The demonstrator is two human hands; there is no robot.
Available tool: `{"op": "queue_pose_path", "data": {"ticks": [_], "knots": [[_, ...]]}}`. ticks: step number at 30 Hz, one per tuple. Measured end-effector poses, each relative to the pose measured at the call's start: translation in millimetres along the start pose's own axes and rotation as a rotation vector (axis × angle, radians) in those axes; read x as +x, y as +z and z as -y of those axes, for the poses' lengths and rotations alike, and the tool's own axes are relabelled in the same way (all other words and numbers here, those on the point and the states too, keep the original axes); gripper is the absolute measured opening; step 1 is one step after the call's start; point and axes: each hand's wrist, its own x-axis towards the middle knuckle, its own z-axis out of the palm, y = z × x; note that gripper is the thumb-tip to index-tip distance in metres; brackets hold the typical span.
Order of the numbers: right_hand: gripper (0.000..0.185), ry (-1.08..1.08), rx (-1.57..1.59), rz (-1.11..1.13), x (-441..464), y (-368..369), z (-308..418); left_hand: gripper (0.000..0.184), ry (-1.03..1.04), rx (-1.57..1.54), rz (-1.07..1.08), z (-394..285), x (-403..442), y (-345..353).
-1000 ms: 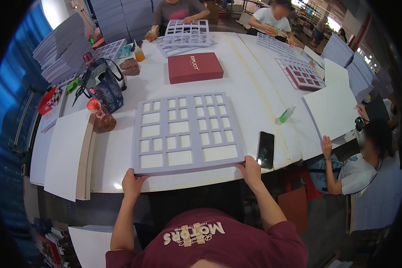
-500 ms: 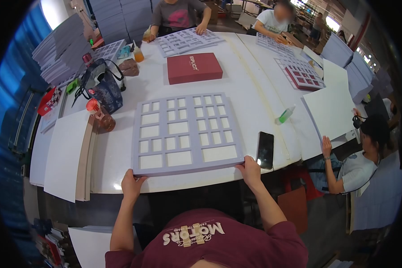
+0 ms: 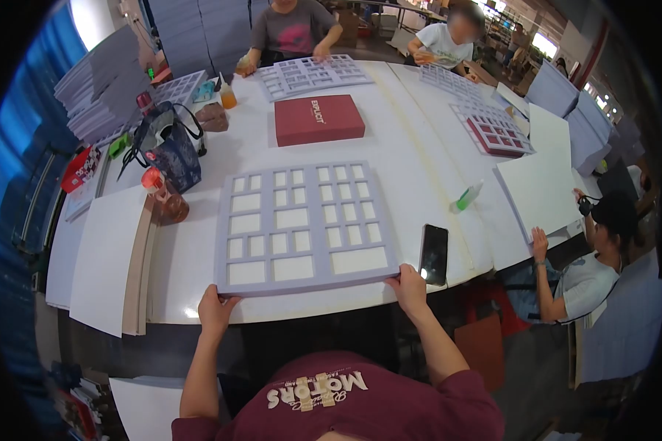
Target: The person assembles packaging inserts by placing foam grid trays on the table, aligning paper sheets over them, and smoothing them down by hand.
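A pale lilac tray [image 3: 318,220] with many rectangular compartments lies in front of me at the near edge of the white table. Its compartment floors are white. My left hand [image 3: 216,312] pinches the near left corner, thumb along the front edge. At the near right corner my right hand [image 3: 410,288] grips the same tray, its other fingers partly hidden. Just right of that hand lies a black phone [image 3: 435,254]. Beyond the tray sits a closed red box [image 3: 319,120] marked EXPLICIT.
White boards [image 3: 110,257] stand stacked at left, near a red-capped bottle [image 3: 175,206] and a dark bag [image 3: 171,154]. A green glue bottle [image 3: 467,196] is at right. Co-workers handle trays [image 3: 320,73] at the back; another holds a white board [image 3: 541,180] at right.
My view has shifted slightly, while both hands keep hold of the tray. At the back right, a co-worker's hand has lifted from the tray there.
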Motion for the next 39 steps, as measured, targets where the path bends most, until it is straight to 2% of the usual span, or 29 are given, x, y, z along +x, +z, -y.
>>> {"op": "queue_pose_path", "data": {"ticks": [17,26,29,32,33,34,36,37,39], "knots": [[0.036,-0.010,0.012,-0.014,-0.3,3.0,-3.4,0.042,0.014,-0.016,-0.005,4.2,0.0,2.5],[0.033,0.004,0.027,-0.034,-0.6,0.3,0.7,0.035,0.019,-0.003,0.027,3.9,-0.6,-1.9],[0.032,-0.002,0.034,-0.034,-1.9,0.1,-0.7,0.035,-0.003,-0.261,0.160,19.4,3.9,-14.6],[0.039,0.046,0.108,-0.004,-1.8,-3.0,1.7,0.039,0.181,-0.250,0.039,47.5,18.9,-45.5],[0.042,0.070,0.142,0.014,-2.6,-3.7,1.9,0.036,0.191,-0.094,-0.051,56.6,30.0,-65.0],[0.056,0.053,0.138,0.018,-3.2,-2.5,-4.1,0.033,0.189,0.004,-0.198,69.4,37.6,-83.1],[0.062,0.129,0.213,0.081,-0.7,-14.9,-6.0,0.031,0.124,0.214,-0.480,68.7,43.1,-130.8],[0.065,0.157,0.252,0.128,1.0,-20.9,-3.3,0.036,0.054,0.349,-0.529,68.1,43.8,-149.9],[0.070,0.154,0.221,0.026,2.1,-29.7,-1.1,0.045,-0.131,0.665,-0.532,90.3,42.3,-174.3]]}}
